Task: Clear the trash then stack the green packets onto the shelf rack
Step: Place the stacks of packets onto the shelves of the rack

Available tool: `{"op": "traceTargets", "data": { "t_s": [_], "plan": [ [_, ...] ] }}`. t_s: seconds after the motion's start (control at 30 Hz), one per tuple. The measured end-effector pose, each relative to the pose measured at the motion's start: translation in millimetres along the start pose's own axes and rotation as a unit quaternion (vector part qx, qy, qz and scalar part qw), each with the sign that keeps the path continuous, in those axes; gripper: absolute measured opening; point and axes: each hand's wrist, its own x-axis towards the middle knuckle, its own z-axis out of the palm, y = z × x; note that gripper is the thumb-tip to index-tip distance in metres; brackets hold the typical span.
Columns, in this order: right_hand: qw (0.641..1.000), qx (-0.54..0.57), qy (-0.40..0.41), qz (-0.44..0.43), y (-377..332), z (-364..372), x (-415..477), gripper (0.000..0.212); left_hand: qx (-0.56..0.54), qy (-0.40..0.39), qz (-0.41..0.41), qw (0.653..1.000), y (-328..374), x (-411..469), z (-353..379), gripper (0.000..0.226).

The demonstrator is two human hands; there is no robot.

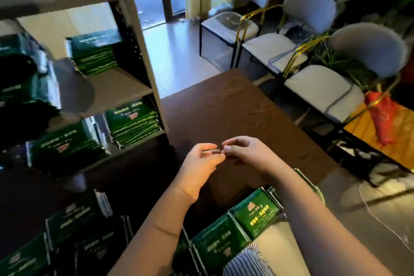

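Left hand (201, 161) and right hand (244, 152) are touching fingertips, hold unclear; any scrap risks slipping onto the green packets (255, 210) at 6 o'clock

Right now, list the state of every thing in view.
left hand: fingers curled, tips meeting the right's; grip unclear.
right hand: fingers curled, over the table; grip unclear.
green packets: lying overlapped at the table's near end.
shelf rack: partly filled, packet stacks on its shelves.
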Motion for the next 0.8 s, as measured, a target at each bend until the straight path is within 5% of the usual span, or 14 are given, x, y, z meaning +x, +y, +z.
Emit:
{"op": "traceTargets", "data": {
  "t_s": [0.13,0.3,0.47,0.57,0.8],
  "plan": [
    [0.994,-0.053,0.084,0.051,52,-45,6,0.023,0.144,-0.057,-0.034,0.987,-25,24,49,0.042],
    [0.963,-0.135,0.182,0.145,108,-104,7,0.039,0.352,-0.124,-0.066,0.925,-59,53,103,0.061],
    [0.945,-0.163,0.106,0.262,146,-139,10,0.082,0.592,-0.196,-0.032,0.781,-75,74,143,0.086],
    [0.947,-0.119,0.048,0.295,158,-146,10,0.083,0.668,-0.215,-0.012,0.712,-79,79,162,0.091],
    [0.953,-0.088,0.037,0.289,169,-155,18,0.084,0.662,-0.195,-0.030,0.723,-94,91,183,0.078]
  ]
}}
